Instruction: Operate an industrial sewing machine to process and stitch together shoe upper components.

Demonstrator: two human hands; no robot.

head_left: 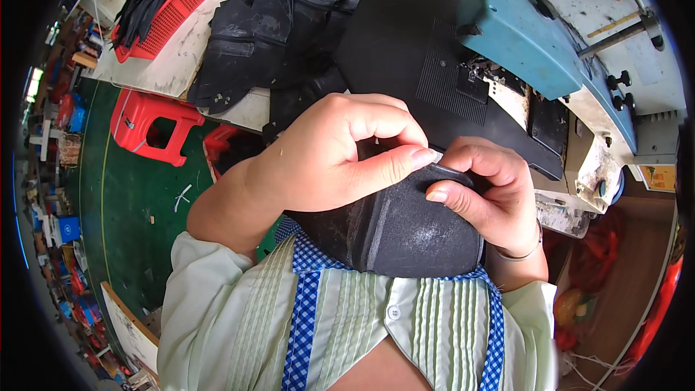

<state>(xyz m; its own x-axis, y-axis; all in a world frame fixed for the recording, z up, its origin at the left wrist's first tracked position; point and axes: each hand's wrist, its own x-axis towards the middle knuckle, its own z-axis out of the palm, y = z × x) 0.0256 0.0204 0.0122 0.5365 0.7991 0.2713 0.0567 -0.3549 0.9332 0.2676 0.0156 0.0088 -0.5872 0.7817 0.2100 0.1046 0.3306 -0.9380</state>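
A black leather-like piece (pixel 427 235) with a raised seam and pale dusty marks is held up close in front of my chest. My right hand (pixel 496 188) grips its upper right edge between thumb and curled fingers. At the same upper edge, my left hand (pixel 326 152) is closed in a pinch, thumb tip against forefinger. What lies between those fingertips, if anything, is too small to make out. A little whitish spot shows beside them. The left hand's other fingers are partly hidden behind the thumb and forefinger.
A blue sewing machine (pixel 521 29) stands at the far right, beside a wide black work surface (pixel 398 29). Stacked black pieces (pixel 246 43) lie on the white table (pixel 159 76). A red basket (pixel 184 11) with more black pieces stands far left, above a red stool (pixel 137 127).
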